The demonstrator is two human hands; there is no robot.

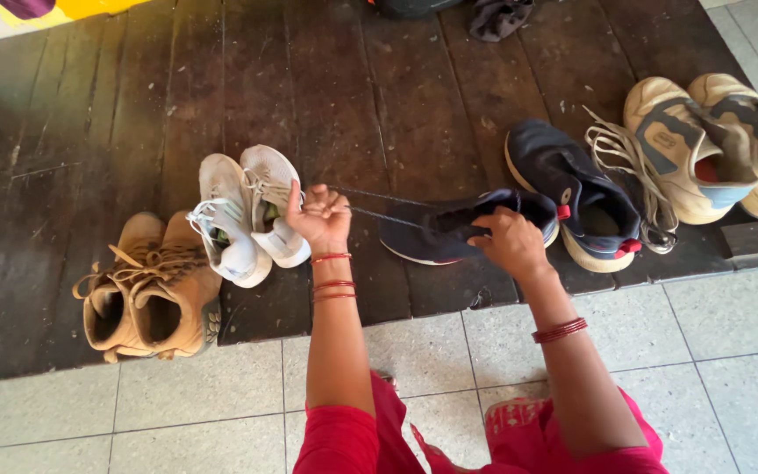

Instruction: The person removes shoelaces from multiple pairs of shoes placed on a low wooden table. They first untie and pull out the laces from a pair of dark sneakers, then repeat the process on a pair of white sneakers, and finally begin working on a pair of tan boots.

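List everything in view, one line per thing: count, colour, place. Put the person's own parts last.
Tan boots: two, tan, far left on the wooden platform.
White sneakers: two, white, right of the boots.
Held navy shoe: one, navy, centre.
Dark lace: one, stretched between the hands.
Second navy shoe: one, navy with red accents, right.
Beige sneakers: two, beige, far right.
Dark cloth: one, grey, top edge.
Tiled floor: pale, foreground.
Bangles: red, both wrists.
Left hand: pulls the lace.
Right hand: grips the held shoe.
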